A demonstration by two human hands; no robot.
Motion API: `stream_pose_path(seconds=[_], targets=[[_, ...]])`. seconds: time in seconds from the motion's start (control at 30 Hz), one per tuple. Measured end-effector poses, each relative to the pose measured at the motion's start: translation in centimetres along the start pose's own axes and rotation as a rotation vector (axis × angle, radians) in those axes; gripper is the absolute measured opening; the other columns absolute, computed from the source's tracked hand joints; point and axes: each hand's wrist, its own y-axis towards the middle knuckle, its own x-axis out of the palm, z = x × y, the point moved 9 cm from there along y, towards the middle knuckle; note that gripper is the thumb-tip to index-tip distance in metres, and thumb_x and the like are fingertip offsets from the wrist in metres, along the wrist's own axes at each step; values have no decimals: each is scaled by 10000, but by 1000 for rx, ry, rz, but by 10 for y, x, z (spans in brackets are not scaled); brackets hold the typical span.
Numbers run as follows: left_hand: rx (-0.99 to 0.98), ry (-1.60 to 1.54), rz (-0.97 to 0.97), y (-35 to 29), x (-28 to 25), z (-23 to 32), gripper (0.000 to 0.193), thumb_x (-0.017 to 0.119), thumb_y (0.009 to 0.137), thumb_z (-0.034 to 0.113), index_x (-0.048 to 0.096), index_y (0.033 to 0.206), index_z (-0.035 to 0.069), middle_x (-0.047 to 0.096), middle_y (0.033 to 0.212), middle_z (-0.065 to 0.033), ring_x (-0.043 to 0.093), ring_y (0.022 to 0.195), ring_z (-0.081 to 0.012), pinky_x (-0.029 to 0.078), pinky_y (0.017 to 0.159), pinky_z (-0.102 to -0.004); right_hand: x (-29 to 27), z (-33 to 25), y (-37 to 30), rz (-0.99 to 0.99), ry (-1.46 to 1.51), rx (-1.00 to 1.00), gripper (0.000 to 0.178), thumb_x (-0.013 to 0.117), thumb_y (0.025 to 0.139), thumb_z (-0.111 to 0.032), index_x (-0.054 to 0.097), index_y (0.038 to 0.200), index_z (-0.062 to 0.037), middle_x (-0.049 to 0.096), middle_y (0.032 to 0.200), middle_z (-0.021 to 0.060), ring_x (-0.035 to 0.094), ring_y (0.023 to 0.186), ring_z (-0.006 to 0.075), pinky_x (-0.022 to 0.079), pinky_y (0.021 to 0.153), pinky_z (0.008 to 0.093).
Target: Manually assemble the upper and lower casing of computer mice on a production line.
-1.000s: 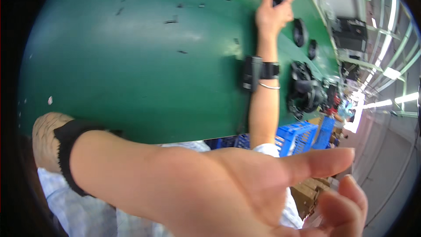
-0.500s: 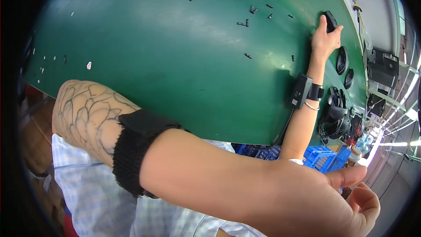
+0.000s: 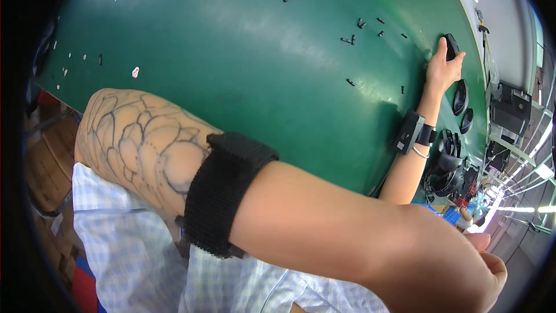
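Note:
At the right side of the green table, my right hand (image 3: 443, 73) grips a black, rounded computer mouse (image 3: 451, 48) between thumb and fingers. Two similar black mice (image 3: 461, 97) lie closer to me along the table's right edge. My left arm crosses the lower part of the view, passing over my right forearm. Its hand (image 3: 446, 261) is at the lower right with the back turned up and the fingers curled. Whatever those fingers may hold is hidden from sight.
A heap of black curved parts (image 3: 447, 171) sits at the right edge. Several small black pieces (image 3: 352, 40) are scattered across the far table (image 3: 260, 75). White scraps lie at the left, including a red-marked one (image 3: 135, 72). A blue crate (image 3: 451, 215) shows beyond my left hand.
The table and right hand now appear lower and farther right in view. My left forearm has shifted rightward, and its fingers show less. The right hand keeps its grip on the mouse.

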Motion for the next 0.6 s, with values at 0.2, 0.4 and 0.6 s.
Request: stream_pose_path(seconds=[0.2,0.4,0.6], targets=[[2,-51,38,0,5,-1,153,619,751,203,576,824,76,583,755,-48,589,668,-212,475,516,-331,-10,8,6,46,-18,-26,832,579,824,-476,324,1312,148,441,1289,294,321,1255,408,189,1079,419],[-8,-85,32,-8,15,-2,153,617,748,208,577,806,72,585,745,-48,597,664,-214,479,510,-335,-9,14,11,69,-31,-36,823,585,810,-491,371,1290,143,482,1255,290,385,1224,417,228,1068,413],[-30,-120,13,-25,22,-2,156,615,744,214,578,788,69,588,734,-47,605,661,-215,483,505,-339,-10,7,11,59,-62,-38,816,596,804,-482,387,1268,156,468,1266,303,429,1214,399,285,1052,388]])
